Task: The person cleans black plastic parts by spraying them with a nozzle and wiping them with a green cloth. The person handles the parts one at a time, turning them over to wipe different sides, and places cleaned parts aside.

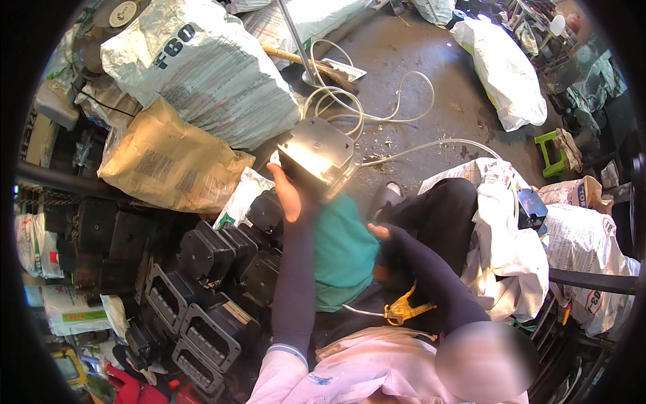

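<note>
Up front and over the green cloth (346, 259), the boxy metal housing (319, 151) sits out beyond the lap, its flat face bright with light; the left hand (288, 195) is at its near left edge, thumb side up against the rim, partly curled and apparently bearing it, with the other fingers out of sight; the right hand (379, 232) is by the cloth's right side, apart from the housing, a finger or thumb showing; how far it is open, and whether it grips anything, I cannot tell.

This looks like a turning or checking step, one piece held up in the light; the next move probably calls for a steady left grip and the right hand brought to the free side, should the piece need turning.

Now the room around it; the brown paper sack (175, 161) crowds the left, and dark housings (212, 323) stack close by the left forearm, so a swing that way looks tight; the pale hose (404, 121) loops on the floor just beyond and could snag; the widest bare floor (444, 101) lies ahead and to the right, short of the white sack (508, 74); the yellow hand tool (406, 310) rests on the lap, below the right forearm, easily knocked.
</note>
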{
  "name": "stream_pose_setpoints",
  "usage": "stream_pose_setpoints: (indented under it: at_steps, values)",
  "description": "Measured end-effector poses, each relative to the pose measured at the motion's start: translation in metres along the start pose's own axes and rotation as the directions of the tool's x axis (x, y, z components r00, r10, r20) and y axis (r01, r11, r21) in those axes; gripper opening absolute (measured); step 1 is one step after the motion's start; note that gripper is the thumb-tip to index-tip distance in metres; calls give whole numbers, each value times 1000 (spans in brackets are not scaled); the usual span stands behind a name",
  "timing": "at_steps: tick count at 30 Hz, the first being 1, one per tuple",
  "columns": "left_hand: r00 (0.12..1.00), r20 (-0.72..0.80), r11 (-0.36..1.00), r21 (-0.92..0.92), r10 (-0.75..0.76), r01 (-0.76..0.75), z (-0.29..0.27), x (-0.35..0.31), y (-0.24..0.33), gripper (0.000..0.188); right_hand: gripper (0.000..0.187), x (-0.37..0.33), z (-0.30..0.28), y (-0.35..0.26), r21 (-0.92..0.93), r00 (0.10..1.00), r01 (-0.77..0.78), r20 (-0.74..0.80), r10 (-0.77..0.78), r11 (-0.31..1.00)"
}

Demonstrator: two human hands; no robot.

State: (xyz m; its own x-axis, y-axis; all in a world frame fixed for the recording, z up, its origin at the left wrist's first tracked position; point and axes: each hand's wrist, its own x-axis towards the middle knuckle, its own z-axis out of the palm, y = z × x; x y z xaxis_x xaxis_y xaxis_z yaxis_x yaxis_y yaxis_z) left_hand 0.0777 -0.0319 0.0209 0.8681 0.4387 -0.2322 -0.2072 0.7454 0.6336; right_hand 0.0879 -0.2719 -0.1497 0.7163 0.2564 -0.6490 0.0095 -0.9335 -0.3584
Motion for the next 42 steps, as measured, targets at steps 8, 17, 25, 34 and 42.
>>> stream_pose_setpoints:
  at_steps: [8,17,25,34,42]
  values:
    - [990,136,991,-128,-28,46,0,-8,7,67,22,-13,-67,-12,979,939,-184,201,-280,84]
    - [968,219,962,-214,-122,169,24,-11,4,79,16,-197,-196,-81,771,736,623,-521,-434,131]
    - [941,327,994,-43,-83,102,11,-17,-20,68,57,-126,-174,-181,-485,274,688,-515,-812,540]
    - [629,777,910,-246,-20,333,-32,25,-46,66,28,-123,-124,-127,-576,54,753,-428,-902,318]
    - [957,282,951,-309,74,18,-4,-1,-16,72,66,-99,-53,-88,23,532,749,-615,-582,662]
